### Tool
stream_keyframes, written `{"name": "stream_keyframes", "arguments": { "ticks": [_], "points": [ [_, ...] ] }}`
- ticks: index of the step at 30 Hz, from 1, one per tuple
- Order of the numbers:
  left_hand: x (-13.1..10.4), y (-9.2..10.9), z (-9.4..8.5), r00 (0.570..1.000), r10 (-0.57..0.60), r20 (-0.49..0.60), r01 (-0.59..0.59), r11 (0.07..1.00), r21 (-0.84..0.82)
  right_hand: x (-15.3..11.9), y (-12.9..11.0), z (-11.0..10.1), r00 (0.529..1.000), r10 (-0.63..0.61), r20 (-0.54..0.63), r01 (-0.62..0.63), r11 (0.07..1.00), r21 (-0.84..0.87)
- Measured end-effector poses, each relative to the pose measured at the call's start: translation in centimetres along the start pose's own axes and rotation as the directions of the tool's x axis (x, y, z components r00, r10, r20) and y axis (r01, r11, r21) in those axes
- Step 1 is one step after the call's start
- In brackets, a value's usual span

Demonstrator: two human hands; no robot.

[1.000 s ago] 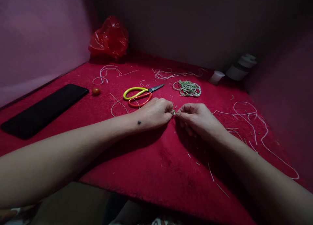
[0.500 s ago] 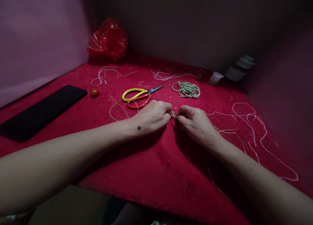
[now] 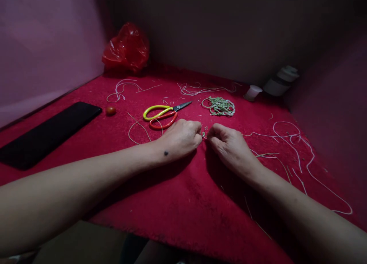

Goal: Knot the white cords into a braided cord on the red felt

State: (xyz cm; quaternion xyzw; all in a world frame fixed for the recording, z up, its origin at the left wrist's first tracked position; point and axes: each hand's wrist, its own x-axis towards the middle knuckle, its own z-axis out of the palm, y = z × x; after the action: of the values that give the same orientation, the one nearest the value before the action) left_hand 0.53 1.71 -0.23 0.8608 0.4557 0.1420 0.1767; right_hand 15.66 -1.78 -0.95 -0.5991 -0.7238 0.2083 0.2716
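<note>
My left hand (image 3: pixel 183 137) is closed, its fingertips pinching a thin cord. Facing it across a narrow gap, my right hand (image 3: pixel 228 143) pinches the same cord. A small green and white knotted bit (image 3: pixel 203 134) shows between the fingertips. From behind my right hand a pale cord (image 3: pixel 265 134) runs right across the red cloth. Scissors (image 3: pixel 162 115) with one yellow and one red handle lie just beyond my left hand. Past the hands rests a bundle of green and white braided cord (image 3: pixel 219 106).
A black phone-like slab (image 3: pixel 51 132) and a small red-orange ball (image 3: pixel 110 110) lie at left. A red plastic bag (image 3: pixel 127 48) stands at the back left. At the back right are a small white cup (image 3: pixel 252 92) and a white bottle (image 3: pixel 280 81). Loose threads (image 3: pixel 200 90) lie about.
Both hands stay close together at the cord, with my left hand shifted very slightly. The green knotted bit shows a little more clearly between them.
</note>
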Motion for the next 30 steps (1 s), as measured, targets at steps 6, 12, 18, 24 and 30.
{"name": "stream_keyframes", "arguments": {
  "ticks": [6, 12, 18, 24, 30],
  "points": [
    [-0.3, 0.1, 0.3, 1.000, 0.018, 0.000, -0.018, 0.995, 0.101, 0.3, 0.2, -0.1, 1.000, 0.006, 0.005, -0.006, 1.000, -0.017],
    [-0.4, 0.0, 0.4, 0.998, 0.053, 0.018, -0.056, 0.970, 0.238, 0.3, 0.3, -0.3, 0.999, 0.002, 0.051, 0.007, 0.983, -0.183],
    [-0.5, 0.3, 0.2, 0.995, 0.078, 0.065, -0.094, 0.952, 0.291, 0.2, 0.3, -0.3, 0.994, -0.055, 0.092, 0.093, 0.865, -0.493],
    [-0.5, 0.6, 0.2, 0.997, 0.048, 0.058, -0.064, 0.945, 0.320, -0.2, 1.3, -0.1, 0.957, -0.258, 0.130, 0.283, 0.750, -0.597],
    [-0.6, 0.6, 0.1, 0.990, 0.075, 0.120, -0.117, 0.911, 0.394, -0.1, 2.0, -0.3, 0.936, -0.288, 0.203, 0.352, 0.734, -0.581]
  ]
}}
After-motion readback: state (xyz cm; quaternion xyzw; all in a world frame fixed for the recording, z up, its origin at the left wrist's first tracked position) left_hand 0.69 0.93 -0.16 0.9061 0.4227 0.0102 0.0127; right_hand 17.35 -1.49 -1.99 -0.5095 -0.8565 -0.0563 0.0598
